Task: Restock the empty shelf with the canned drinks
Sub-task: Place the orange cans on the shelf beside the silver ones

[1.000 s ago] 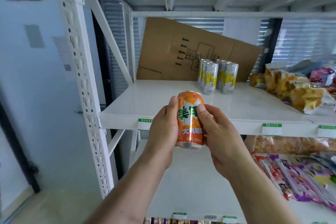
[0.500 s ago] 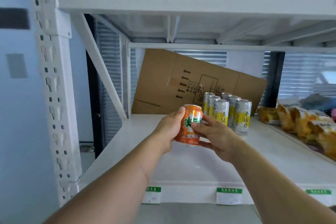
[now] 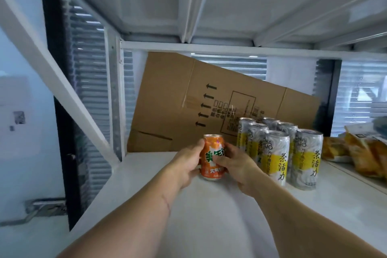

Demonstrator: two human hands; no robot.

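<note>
Both hands' fingers (image 3: 222, 160) clasp glossy cylindrical orange can (image 3: 211, 153) on smooth white shelf (image 3: 209, 216).

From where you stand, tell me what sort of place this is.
Likely a small shop or stockroom. A white metal shelf holds tall drink cans in rows, snack bags lie at the right, and a flattened cardboard box leans at the back. Both hands hold an orange can.

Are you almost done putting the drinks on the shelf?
Not yet. Six tall yellow cans already stand on the shelf. The orange can is in both hands' grip, left hand and right hand, at the shelf beside them. Much of the shelf is still bare.
</note>
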